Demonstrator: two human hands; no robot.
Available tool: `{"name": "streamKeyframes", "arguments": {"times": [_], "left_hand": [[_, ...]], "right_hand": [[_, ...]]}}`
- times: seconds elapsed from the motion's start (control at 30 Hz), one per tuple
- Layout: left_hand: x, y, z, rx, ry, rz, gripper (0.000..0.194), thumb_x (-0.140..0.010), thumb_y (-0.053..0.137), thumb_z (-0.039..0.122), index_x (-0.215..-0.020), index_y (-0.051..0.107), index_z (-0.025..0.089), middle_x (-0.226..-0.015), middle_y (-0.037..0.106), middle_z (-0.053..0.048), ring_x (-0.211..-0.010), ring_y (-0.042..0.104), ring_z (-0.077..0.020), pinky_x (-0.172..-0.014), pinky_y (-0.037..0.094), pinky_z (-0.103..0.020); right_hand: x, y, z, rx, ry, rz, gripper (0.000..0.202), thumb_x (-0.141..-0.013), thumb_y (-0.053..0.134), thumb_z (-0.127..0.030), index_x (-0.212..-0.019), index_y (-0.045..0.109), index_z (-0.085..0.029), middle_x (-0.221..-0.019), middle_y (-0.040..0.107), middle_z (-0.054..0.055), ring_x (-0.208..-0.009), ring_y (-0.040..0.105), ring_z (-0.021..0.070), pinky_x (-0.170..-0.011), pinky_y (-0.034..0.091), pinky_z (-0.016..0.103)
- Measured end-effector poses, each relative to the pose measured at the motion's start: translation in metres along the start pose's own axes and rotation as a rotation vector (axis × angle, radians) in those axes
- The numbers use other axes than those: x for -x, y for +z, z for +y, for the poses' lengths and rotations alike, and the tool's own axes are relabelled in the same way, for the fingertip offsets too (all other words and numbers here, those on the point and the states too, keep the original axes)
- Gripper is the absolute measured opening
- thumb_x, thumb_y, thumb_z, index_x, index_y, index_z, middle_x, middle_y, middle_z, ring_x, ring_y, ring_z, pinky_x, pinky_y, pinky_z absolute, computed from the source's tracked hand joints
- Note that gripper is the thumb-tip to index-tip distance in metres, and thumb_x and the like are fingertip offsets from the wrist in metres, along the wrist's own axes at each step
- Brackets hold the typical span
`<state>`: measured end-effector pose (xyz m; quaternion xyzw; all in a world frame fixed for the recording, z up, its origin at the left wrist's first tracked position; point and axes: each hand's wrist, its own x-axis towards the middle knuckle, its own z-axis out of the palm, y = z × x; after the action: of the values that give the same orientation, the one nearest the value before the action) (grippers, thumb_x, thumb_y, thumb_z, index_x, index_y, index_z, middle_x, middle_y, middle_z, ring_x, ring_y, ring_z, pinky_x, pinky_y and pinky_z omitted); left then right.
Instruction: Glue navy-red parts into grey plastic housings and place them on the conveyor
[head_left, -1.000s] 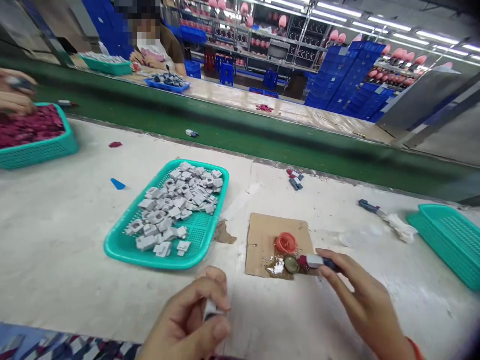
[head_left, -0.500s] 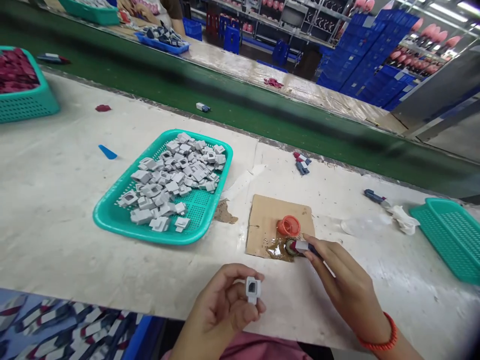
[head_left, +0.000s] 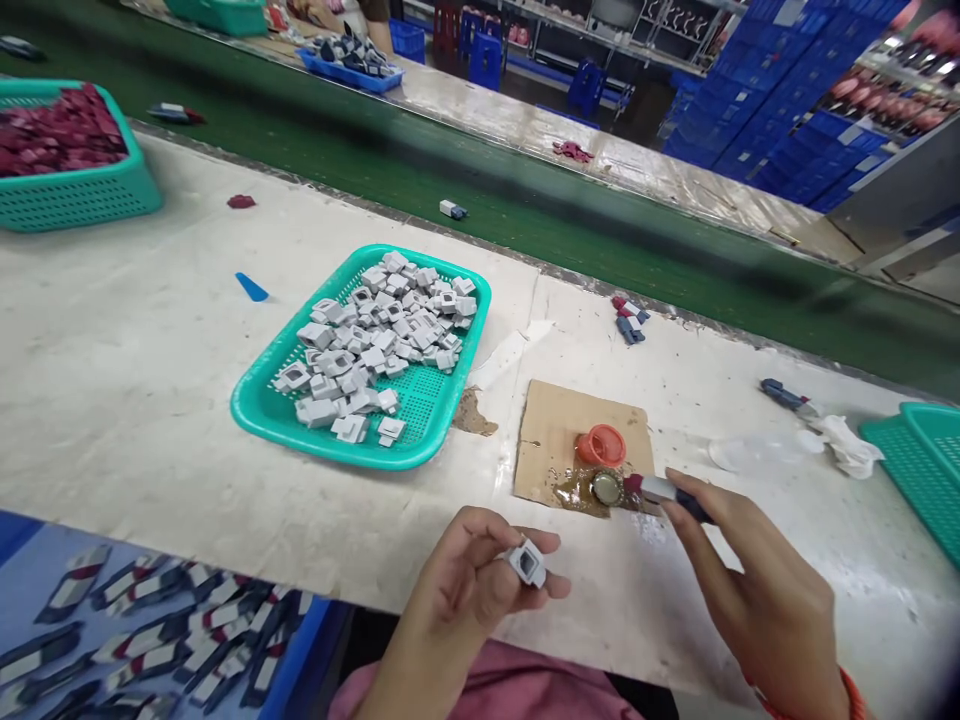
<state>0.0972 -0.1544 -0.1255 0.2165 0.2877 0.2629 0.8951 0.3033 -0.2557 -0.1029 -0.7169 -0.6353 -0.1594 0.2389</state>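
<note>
Grey block (head_left: pixel 531 566) was pinched in left hand (head_left: pixel 480 588), maroon-tipped piece (head_left: pixel 660 489) pinched in right hand (head_left: pixel 765 575) beside metal cap (head_left: pixel 607 488). Dipping, apparently; next move likely needed steady aim.

This is a factory floor, laid out like an assembly line — a long, flat, green conveyor-like strip (head_left: pixel 525 215) runs between a pale, scuffed worktop (head_left: pixel 150 350) and a shiny, tan worktop (head_left: pixel 487 110). Small light-grey moulded pieces (head_left: pixel 390 320) fill a turquoise perforated plastic basket (head_left: pixel 360 462) in bulk; a blue plastic bin (head_left: pixel 306 652) holds many near-identical navy, grey and dark-red pieces (head_left: pixel 225 630). Behind — tall stacks of blue plastic crates (head_left: pixel 780 90), metal shelving (head_left: pixel 615 38) and rows of pink rounded items (head_left: pixel 885 90).
</note>
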Motion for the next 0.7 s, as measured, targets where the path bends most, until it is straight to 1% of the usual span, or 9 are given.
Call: {"name": "streamKeyframes", "arguments": {"times": [0.1,0.17,0.23,0.33,0.4,0.47,0.53,0.6,0.7], "left_hand": [[-0.001,0.0,0.001,0.004,-0.02,0.001,0.019,-0.076,0.071,0.04,-0.081,0.064,0.023,-0.094,0.077,0.0,-0.079,0.073,-0.0137,-0.073,0.053,-0.019],[-0.002,0.001,0.0,0.022,-0.021,-0.022,0.019,-0.071,0.076,0.035,-0.082,0.065,0.024,-0.095,0.076,0.001,-0.076,0.073,-0.0123,-0.07,0.052,-0.018],[-0.002,0.002,0.0,0.038,-0.037,-0.036,0.024,-0.064,0.083,0.028,-0.082,0.067,0.025,-0.097,0.075,0.003,-0.072,0.072,-0.0104,-0.065,0.05,-0.015],[0.0,0.004,0.0,0.015,-0.074,-0.006,0.029,-0.059,0.086,0.021,-0.083,0.069,0.025,-0.082,0.073,0.005,-0.065,0.07,-0.0075,-0.06,0.049,-0.013],[0.001,0.005,0.0,-0.049,-0.069,0.019,0.023,-0.064,0.083,0.027,-0.084,0.071,0.023,-0.061,0.066,0.006,-0.055,0.065,-0.0056,-0.052,0.046,-0.011],[0.001,0.005,0.0,-0.094,-0.046,0.019,0.023,-0.069,0.079,0.035,-0.087,0.073,0.022,-0.052,0.059,0.007,-0.048,0.059,-0.004,-0.048,0.044,-0.011],[0.0,0.004,-0.002,-0.064,-0.035,0.003,0.027,-0.072,0.075,0.041,-0.091,0.072,0.023,-0.057,0.06,0.006,-0.048,0.056,-0.0039,-0.048,0.044,-0.012],[-0.003,0.003,-0.006,0.015,-0.025,-0.027,0.027,-0.076,0.069,0.044,-0.093,0.071,0.023,-0.063,0.063,0.004,-0.049,0.056,-0.0047,-0.048,0.044,-0.014],[-0.008,0.003,-0.011,0.091,-0.004,-0.064,0.026,-0.079,0.066,0.044,-0.091,0.072,0.021,-0.063,0.064,0.002,-0.051,0.058,-0.0059,-0.048,0.045,-0.014]], "right_hand": [[0.003,0.001,0.0,0.012,0.101,0.01,0.027,-0.09,0.057,-0.019,-0.116,0.058,-0.02,-0.099,0.066,0.004,-0.083,0.064,0.0166,-0.076,0.05,0.028],[0.005,0.0,-0.002,0.014,0.185,0.071,0.027,-0.089,0.059,-0.021,-0.116,0.058,-0.023,-0.096,0.067,0.002,-0.078,0.065,0.0155,-0.072,0.051,0.027],[0.008,-0.001,-0.004,-0.015,0.225,0.082,0.026,-0.089,0.06,-0.023,-0.115,0.059,-0.023,-0.095,0.067,0.001,-0.076,0.065,0.0147,-0.07,0.05,0.027],[0.013,0.0,-0.008,-0.079,0.324,0.088,0.025,-0.088,0.061,-0.025,-0.113,0.061,-0.023,-0.095,0.067,0.001,-0.074,0.063,0.0137,-0.069,0.049,0.026],[0.015,0.002,-0.009,-0.099,0.393,0.118,0.024,-0.088,0.061,-0.025,-0.112,0.062,-0.023,-0.093,0.067,0.002,-0.073,0.063,0.0135,-0.068,0.048,0.026],[0.017,0.004,-0.008,-0.091,0.359,0.085,0.023,-0.088,0.06,-0.027,-0.11,0.063,-0.022,-0.094,0.068,0.002,-0.073,0.063,0.0137,-0.063,0.048,0.025],[0.019,0.005,-0.008,-0.067,0.316,0.051,0.021,-0.088,0.06,-0.028,-0.108,0.063,-0.022,-0.095,0.069,0.003,-0.073,0.065,0.0145,-0.057,0.047,0.024],[0.023,0.003,-0.01,-0.092,0.361,0.095,0.021,-0.087,0.061,-0.028,-0.107,0.064,-0.022,-0.092,0.07,0.004,-0.071,0.066,0.0166,-0.055,0.049,0.026],[0.031,-0.001,-0.022,-0.243,0.402,0.135,0.018,-0.086,0.061,-0.027,-0.104,0.064,-0.022,-0.084,0.07,0.005,-0.069,0.068,0.0208,-0.057,0.053,0.031]]}}
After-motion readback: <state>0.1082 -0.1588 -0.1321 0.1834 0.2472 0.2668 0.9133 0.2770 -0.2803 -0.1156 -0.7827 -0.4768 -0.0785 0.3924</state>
